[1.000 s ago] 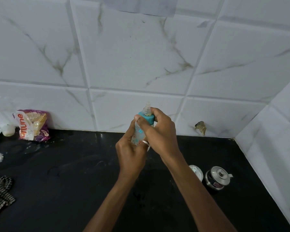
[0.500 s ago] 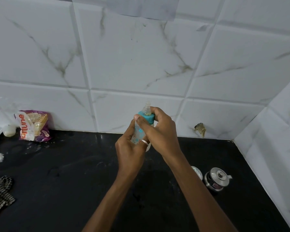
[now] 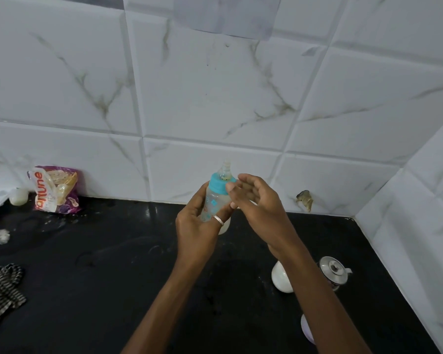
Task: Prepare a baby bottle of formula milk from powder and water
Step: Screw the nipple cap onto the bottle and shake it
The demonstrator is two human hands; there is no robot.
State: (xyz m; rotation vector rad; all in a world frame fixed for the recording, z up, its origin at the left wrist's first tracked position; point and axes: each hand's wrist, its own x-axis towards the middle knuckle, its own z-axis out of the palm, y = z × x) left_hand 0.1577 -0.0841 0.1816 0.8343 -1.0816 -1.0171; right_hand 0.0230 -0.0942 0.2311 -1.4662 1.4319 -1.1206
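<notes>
A clear baby bottle (image 3: pixel 215 200) with a teal collar and a clear teat is held upright above the black counter. My left hand (image 3: pixel 198 224) is wrapped around its body, a ring showing on one finger. My right hand (image 3: pixel 257 200) hovers just right of the collar with its fingers loosely spread and off the cap. The bottle's lower part looks pale and milky. Its right side is hidden behind my fingers.
On the black counter (image 3: pixel 118 264) stand a white container (image 3: pixel 280 278) and a steel pot with lid (image 3: pixel 334 272) at the right, partly behind my right arm. A purple packet (image 3: pixel 55 190) leans on the tiled wall. A striped cloth (image 3: pixel 1 290) lies at the left edge.
My right hand has let go of the teal collar and opened, drifting slightly right. The left hand keeps its hold on the bottle.
</notes>
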